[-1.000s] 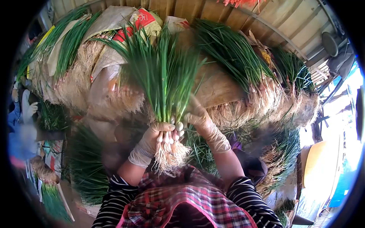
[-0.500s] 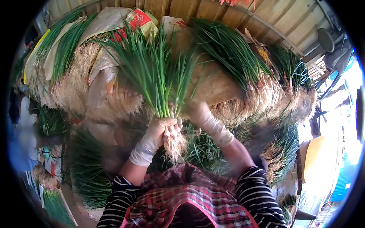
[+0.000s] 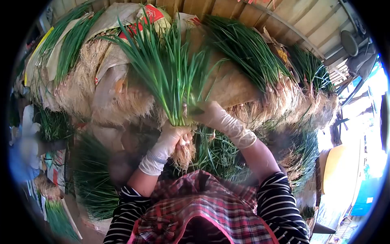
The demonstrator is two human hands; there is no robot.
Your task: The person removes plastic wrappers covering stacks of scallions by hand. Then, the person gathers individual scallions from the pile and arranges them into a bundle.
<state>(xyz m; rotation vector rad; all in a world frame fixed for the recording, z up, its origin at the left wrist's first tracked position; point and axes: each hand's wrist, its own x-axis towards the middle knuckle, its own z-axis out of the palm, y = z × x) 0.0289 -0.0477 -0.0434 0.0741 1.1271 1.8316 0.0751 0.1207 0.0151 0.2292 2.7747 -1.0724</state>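
Head view: I see my gloved left hand (image 3: 172,136) gripping a bunch of green onions (image 3: 166,77) upright just above its roots. My gloved right hand (image 3: 211,115) closes around the stalks beside it, with piled onion bundles (image 3: 260,69) behind.

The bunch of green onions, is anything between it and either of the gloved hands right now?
Nothing visible. The left hand is closed around the bunch of green onions just above its roots, and the right hand touches the stalks from the other side. The piles of onions lie behind, not between.
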